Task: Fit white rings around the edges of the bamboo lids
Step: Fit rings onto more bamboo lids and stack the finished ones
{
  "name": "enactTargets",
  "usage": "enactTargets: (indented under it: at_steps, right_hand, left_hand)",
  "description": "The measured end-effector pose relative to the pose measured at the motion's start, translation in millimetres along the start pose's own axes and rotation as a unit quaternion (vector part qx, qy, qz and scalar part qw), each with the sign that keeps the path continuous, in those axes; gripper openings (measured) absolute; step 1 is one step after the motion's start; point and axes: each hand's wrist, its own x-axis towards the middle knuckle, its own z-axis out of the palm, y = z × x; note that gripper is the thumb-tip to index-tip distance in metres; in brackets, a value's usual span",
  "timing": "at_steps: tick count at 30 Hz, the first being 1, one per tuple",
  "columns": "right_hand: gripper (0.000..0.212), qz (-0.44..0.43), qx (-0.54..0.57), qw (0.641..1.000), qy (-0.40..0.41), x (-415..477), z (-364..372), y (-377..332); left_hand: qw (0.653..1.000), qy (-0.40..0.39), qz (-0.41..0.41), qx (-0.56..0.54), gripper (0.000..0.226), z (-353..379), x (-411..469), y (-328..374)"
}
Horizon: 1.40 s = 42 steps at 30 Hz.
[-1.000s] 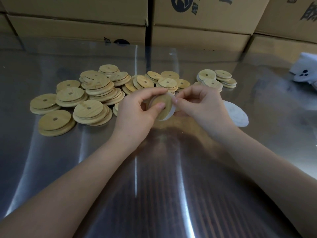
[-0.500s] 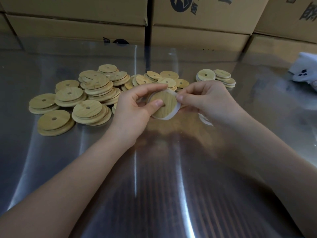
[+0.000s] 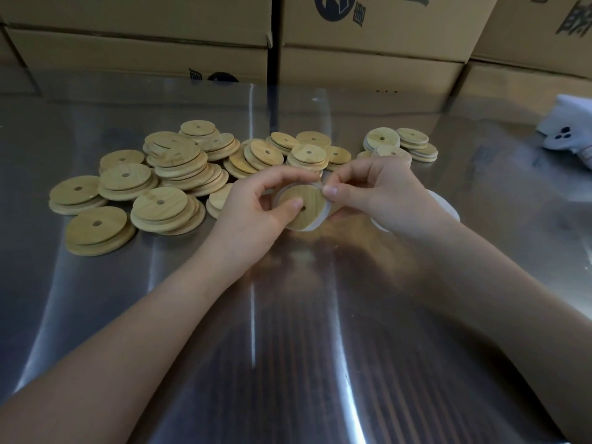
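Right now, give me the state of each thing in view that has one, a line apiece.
left hand, grips the held lid, thumb on its face
right hand, pinches the white ring at the lid's upper right edge
held lid, tilted, held in the air
white ring, on the lid's lower right edge; seating elsewhere hidden
loose lids, lying flat in overlapping stacks
cardboard boxes, closed, stacked

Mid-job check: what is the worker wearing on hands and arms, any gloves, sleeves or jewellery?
Nothing visible. The left hand and right hand are ungloved, no finger rings. The left forearm and right forearm are bare to the frame edge: no sleeves, watch or bracelet.
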Motion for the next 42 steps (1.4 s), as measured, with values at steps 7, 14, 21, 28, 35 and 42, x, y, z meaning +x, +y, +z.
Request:
enactTargets:
  at_steps: [7,14,21,28,35,42]
  right_hand:
    - [0.012,-0.105,-0.161,0.981,0.036,-3,11,3]
    - [0.016,-0.044,-0.08,0.991,0.094,-1,13,5]
    - [0.009,-0.104,-0.094,0.978,0.152,-2,21,10]
    - [0.004,-0.155,-0.13,0.958,0.202,-5,28,10]
    - [0.009,-0.052,-0.01,0.989,0.134,1,13,3]
    - [0.01,0.014,0.052,0.998,0.017,2,-8,-3]
  left_hand:
    - [0.988,0.013,0.043,0.151,0.033,-3,0,0]
    - [0.994,0.053,0.008,0.091,0.038,1,2,4]
    - [0.997,0.044,-0.003,0.064,0.039,2,0,5]
    - [0.997,0.051,-0.011,0.056,0.038,6,0,5]
    - [0.998,0.031,0.003,0.06,0.042,3,3,9]
    - [0.998,0.006,0.02,0.056,0.046,2,2,8]
